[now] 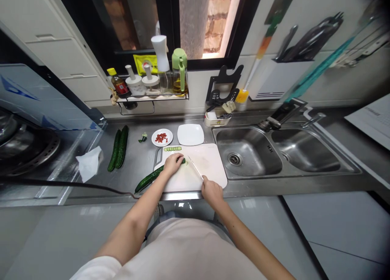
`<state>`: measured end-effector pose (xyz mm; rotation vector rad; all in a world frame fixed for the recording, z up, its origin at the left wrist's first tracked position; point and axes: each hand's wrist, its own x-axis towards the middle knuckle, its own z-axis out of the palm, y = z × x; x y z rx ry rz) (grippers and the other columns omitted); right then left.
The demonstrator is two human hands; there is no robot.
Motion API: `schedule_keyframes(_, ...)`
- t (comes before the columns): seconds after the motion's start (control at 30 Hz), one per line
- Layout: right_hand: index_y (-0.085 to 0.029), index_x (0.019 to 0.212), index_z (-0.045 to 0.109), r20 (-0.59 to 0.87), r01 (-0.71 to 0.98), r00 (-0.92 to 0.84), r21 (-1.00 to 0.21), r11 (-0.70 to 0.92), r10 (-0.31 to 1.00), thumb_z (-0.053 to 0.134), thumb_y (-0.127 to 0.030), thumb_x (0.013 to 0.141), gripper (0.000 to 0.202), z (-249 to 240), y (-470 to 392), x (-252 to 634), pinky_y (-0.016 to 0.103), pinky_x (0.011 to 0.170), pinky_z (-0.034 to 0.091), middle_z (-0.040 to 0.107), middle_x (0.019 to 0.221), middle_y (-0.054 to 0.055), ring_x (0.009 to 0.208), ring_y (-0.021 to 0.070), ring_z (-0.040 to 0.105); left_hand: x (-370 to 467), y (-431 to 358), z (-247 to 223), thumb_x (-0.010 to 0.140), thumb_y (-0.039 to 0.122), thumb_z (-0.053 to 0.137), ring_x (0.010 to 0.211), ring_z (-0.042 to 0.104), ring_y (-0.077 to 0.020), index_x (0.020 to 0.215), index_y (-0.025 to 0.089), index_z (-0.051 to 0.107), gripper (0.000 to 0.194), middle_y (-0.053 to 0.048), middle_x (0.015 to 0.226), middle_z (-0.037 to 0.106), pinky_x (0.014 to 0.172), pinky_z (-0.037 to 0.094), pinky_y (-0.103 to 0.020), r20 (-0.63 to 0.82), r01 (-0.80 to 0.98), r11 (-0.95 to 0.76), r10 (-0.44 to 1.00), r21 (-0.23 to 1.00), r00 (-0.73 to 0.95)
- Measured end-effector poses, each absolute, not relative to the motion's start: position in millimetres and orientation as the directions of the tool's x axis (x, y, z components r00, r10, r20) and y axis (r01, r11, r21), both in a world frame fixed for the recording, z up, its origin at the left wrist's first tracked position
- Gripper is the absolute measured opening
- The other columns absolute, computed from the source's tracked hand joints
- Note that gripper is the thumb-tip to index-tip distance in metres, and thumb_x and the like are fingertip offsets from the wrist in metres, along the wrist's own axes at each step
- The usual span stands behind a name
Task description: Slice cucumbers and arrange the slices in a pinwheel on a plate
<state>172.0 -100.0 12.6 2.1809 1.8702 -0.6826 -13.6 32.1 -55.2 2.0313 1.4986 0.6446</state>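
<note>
My left hand (172,164) is closed over a long dark-green cucumber (149,180), which lies slantwise across the left side of the white cutting board (210,166). In my right hand (212,192) is the handle of a knife (195,168). Its blade points up and left, just right of the cucumber's cut end, where a pale slice lies on the board. A row of cucumber slices (172,148) sits near the board's upper edge. Behind the board are a small plate (162,138) of chopped red pieces and a white square plate (190,134) with nothing on it.
Two whole cucumbers (118,147) and a crumpled white paper (89,163) lie on the steel counter at left, with green trimmings (143,137) nearby. A double sink (248,150) adjoins the board's right side. Above, a wall rack (152,96) carries bottles and jars.
</note>
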Motion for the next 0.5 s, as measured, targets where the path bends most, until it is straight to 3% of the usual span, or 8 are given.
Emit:
schedule_keyframes(0.27, -0.026, 0.133, 0.047, -0.305, 0.983, 0.152, -0.053, -0.176, 0.94, 0.044, -0.024, 0.092, 0.041, 15, -94, 185, 0.029, 0.076, 0.036, 0.067, 0.1, 0.009, 0.095, 0.0219, 0.062, -15, 36, -47, 0.089, 0.033, 0.05, 0.089, 0.064, -0.0175, 0.097, 0.022, 0.069, 0.023, -0.003, 0.102, 0.071, 0.084, 0.049, -0.029, 0.079, 0.635, -0.142, 0.989, 0.759, 0.127)
schedule_keyframes(0.5, -0.023, 0.139, 0.043, -0.211, 0.991, 0.125, -0.02, -0.132, 0.969, 0.055, -0.025, 0.086, 0.054, 8, -93, 188, 0.031, 0.08, 0.033, 0.064, 0.103, 0.01, 0.098, 0.0235, 0.056, -9, 37, -42, 0.081, 0.04, 0.062, 0.085, 0.064, -0.0153, 0.102, 0.019, 0.069, 0.031, -0.006, 0.105, 0.068, 0.078, 0.052, -0.026, 0.031, 0.485, -0.16, 0.964, 0.86, 0.264)
